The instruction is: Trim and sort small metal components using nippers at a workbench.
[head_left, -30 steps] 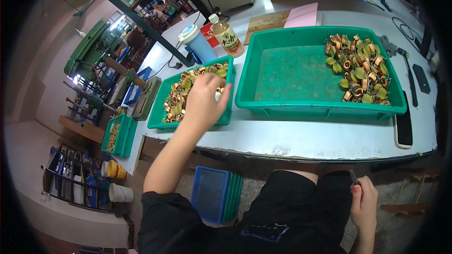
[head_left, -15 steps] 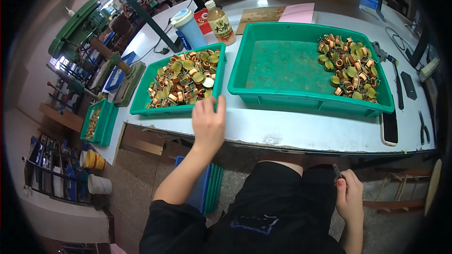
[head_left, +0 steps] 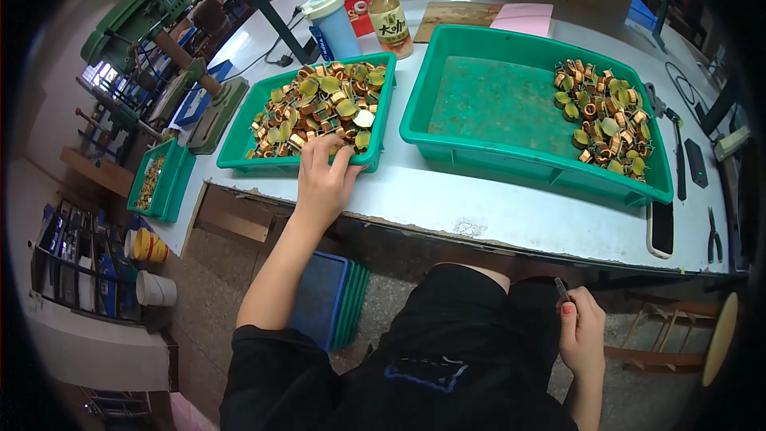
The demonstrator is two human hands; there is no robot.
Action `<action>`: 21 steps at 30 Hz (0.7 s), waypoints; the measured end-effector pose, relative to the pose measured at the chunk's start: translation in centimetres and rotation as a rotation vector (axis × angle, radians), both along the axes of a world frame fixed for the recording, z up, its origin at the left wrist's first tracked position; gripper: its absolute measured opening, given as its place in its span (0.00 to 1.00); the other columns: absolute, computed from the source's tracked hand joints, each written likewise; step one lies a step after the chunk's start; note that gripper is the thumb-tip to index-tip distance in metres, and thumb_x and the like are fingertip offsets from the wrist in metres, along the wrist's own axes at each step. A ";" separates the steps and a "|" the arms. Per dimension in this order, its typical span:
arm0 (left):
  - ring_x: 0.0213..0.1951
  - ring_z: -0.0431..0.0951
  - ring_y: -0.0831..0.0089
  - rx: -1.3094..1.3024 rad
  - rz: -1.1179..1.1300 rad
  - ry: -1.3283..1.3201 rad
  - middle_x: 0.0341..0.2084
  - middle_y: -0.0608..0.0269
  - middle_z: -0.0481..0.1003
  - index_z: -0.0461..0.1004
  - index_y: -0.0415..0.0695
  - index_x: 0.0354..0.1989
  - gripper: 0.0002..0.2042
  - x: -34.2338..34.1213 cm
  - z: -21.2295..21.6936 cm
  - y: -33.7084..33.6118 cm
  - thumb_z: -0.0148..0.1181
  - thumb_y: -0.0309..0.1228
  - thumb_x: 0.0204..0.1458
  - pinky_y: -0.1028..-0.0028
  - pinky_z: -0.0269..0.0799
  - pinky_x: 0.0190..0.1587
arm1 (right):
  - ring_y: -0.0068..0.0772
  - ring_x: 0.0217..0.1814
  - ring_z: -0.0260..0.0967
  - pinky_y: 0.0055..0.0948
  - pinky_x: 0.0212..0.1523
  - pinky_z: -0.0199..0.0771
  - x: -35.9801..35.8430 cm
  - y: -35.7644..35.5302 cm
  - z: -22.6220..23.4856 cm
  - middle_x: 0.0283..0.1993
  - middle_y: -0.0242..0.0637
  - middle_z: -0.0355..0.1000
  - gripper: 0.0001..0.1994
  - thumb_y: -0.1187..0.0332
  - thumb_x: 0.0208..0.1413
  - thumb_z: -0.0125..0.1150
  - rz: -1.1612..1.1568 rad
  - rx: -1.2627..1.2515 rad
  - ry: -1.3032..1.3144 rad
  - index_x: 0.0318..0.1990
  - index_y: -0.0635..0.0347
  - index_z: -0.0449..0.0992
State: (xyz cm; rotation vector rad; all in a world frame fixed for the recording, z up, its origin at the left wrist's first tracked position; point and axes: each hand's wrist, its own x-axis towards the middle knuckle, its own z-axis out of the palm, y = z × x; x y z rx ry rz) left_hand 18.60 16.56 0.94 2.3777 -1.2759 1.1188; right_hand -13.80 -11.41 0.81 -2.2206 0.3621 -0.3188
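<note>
My left hand [head_left: 323, 179] reaches over the near rim of the smaller green tray [head_left: 267, 164]. Its fingers are bent but apart, tips down at the heaped copper-wound ring coils [head_left: 315, 108] with yellowish discs. Those tips are partly hidden, and the thumb stands away from them at the rim; I make out nothing held. Low over my lap at the right, my right hand [head_left: 582, 331] is closed round a slim dark-grey tool [head_left: 562, 288], whose kind I cannot tell. A larger green tray [head_left: 531, 169] holds similar coils [head_left: 606, 120] along its right side.
Behind the trays stand a blue tumbler [head_left: 339, 32] and a drink bottle [head_left: 389, 20]. A phone [head_left: 660, 229], pliers [head_left: 714, 235] and a caliper [head_left: 680, 152] lie at the right. A green drill press [head_left: 144, 20] and a small parts bin [head_left: 159, 183] are at the left.
My left hand has shifted left along the smaller tray's near rim, its fingers now at the coils. The view has tilted slightly. My right hand keeps hold of the slim tool.
</note>
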 end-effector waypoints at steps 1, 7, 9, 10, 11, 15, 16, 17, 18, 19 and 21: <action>0.41 0.66 0.59 -0.025 0.033 -0.015 0.40 0.55 0.68 0.72 0.40 0.34 0.13 -0.1 -0.1 -0.4 0.64 0.26 0.39 0.67 0.64 0.47 | 0.39 0.27 0.59 0.30 0.30 0.61 0.0 0.0 0.0 0.28 0.42 0.65 0.04 0.74 0.52 0.48 0.001 0.000 0.009 0.32 0.65 0.68; 0.45 0.64 0.57 -0.015 0.112 0.002 0.45 0.54 0.66 0.72 0.41 0.33 0.11 -0.5 0.3 -1.3 0.64 0.25 0.39 0.67 0.60 0.51 | 0.40 0.28 0.61 0.29 0.32 0.63 -0.6 -0.3 0.0 0.29 0.42 0.66 0.04 0.74 0.53 0.49 -0.001 -0.008 0.042 0.33 0.65 0.68; 0.44 0.65 0.57 0.033 0.130 0.023 0.45 0.55 0.67 0.72 0.41 0.32 0.10 -1.6 1.6 -1.8 0.63 0.23 0.39 0.68 0.60 0.50 | 0.40 0.29 0.62 0.29 0.33 0.64 -0.7 -0.7 -0.1 0.30 0.42 0.66 0.04 0.73 0.53 0.50 0.009 -0.016 0.050 0.33 0.65 0.69; 0.43 0.66 0.59 0.062 0.146 0.026 0.44 0.56 0.69 0.72 0.40 0.31 0.09 -2.9 3.3 -2.0 0.63 0.22 0.39 0.69 0.62 0.48 | 0.40 0.30 0.62 0.29 0.34 0.64 -0.4 -0.8 -0.1 0.30 0.42 0.67 0.04 0.73 0.53 0.50 0.020 -0.021 0.050 0.34 0.64 0.69; 0.43 0.66 0.59 0.028 0.040 0.063 0.44 0.56 0.69 0.72 0.40 0.31 0.09 -2.7 3.8 -4.0 0.63 0.22 0.39 0.69 0.62 0.48 | 0.40 0.30 0.62 0.29 0.34 0.64 -0.8 -0.6 0.3 0.30 0.42 0.67 0.04 0.73 0.53 0.50 -0.084 -0.056 0.088 0.34 0.64 0.69; 0.28 0.69 0.67 -0.043 -0.396 0.353 0.27 0.62 0.72 0.72 0.39 0.27 0.06 -5.4 8.4 -9.6 0.62 0.20 0.41 0.72 0.66 0.34 | 0.39 0.31 0.63 0.29 0.35 0.65 -0.2 -0.8 -0.2 0.31 0.39 0.68 0.05 0.71 0.52 0.54 0.033 -0.038 0.041 0.34 0.63 0.69; 0.27 0.69 0.68 -0.054 -0.496 0.349 0.26 0.62 0.72 0.71 0.40 0.26 0.05 -5.3 9.1 -12.1 0.62 0.22 0.42 0.73 0.66 0.32 | 0.39 0.31 0.63 0.29 0.35 0.65 -0.3 -0.7 -0.2 0.31 0.39 0.68 0.05 0.71 0.52 0.54 0.009 -0.047 0.057 0.34 0.63 0.69; 0.26 0.69 0.67 0.012 -0.498 0.448 0.25 0.62 0.72 0.72 0.40 0.26 0.04 -5.0 9.6 -14.9 0.61 0.23 0.43 0.73 0.66 0.31 | 0.39 0.32 0.63 0.29 0.35 0.65 -0.5 -0.6 -0.2 0.31 0.39 0.68 0.05 0.71 0.53 0.54 0.011 -0.045 0.032 0.34 0.63 0.69; 0.25 0.69 0.67 0.081 -0.487 0.540 0.25 0.61 0.73 0.72 0.40 0.26 0.04 -4.5 10.0 -17.5 0.61 0.23 0.43 0.73 0.66 0.31 | 0.39 0.32 0.64 0.28 0.35 0.65 -0.7 -0.7 -0.2 0.31 0.39 0.67 0.05 0.71 0.53 0.54 0.027 -0.043 0.001 0.34 0.63 0.69; 0.24 0.69 0.70 0.118 -0.502 0.595 0.24 0.61 0.73 0.72 0.39 0.26 0.03 -3.7 9.8 -20.3 0.60 0.24 0.44 0.74 0.67 0.30 | 0.39 0.32 0.63 0.28 0.35 0.65 -0.8 -0.6 -0.3 0.31 0.39 0.67 0.05 0.71 0.53 0.54 0.017 -0.045 -0.012 0.34 0.63 0.69; 0.23 0.72 0.70 0.154 -0.467 0.716 0.23 0.61 0.75 0.73 0.38 0.27 0.05 -1.3 8.7 -24.9 0.61 0.25 0.43 0.73 0.70 0.29 | 0.39 0.31 0.63 0.28 0.35 0.65 -1.1 -0.4 0.3 0.31 0.39 0.67 0.05 0.71 0.53 0.54 0.023 -0.058 -0.031 0.34 0.63 0.69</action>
